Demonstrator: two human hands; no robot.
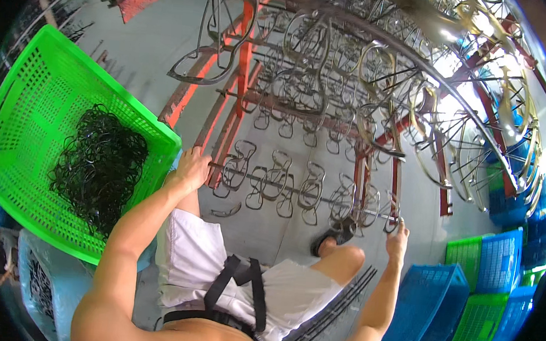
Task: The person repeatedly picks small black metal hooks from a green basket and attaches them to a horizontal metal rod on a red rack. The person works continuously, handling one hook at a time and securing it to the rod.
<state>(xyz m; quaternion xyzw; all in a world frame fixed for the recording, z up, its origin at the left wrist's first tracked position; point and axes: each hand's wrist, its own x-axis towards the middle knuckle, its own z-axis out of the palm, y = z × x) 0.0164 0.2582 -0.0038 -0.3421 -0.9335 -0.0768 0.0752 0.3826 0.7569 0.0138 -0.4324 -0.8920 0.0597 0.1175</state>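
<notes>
A thin metal rod [331, 200] runs across in front of me, low down, with several bent metal loops [313, 186] hanging from it. At its left end my left hand [194, 169] is closed on the rod, beside a red post of the rack [246, 48]. My right hand [397, 240] grips the right end, with its fingers partly hidden. Further rods on the rack, behind and above, carry similar loops.
At left stands a green basket [17, 111] with a tangled heap of dark metal pieces [99, 165]. Blue crates [425, 308] and green crates [480, 324] are stacked at right. Loose rods [333, 311] lie on the floor. A curved bar with hanging loops crosses the top.
</notes>
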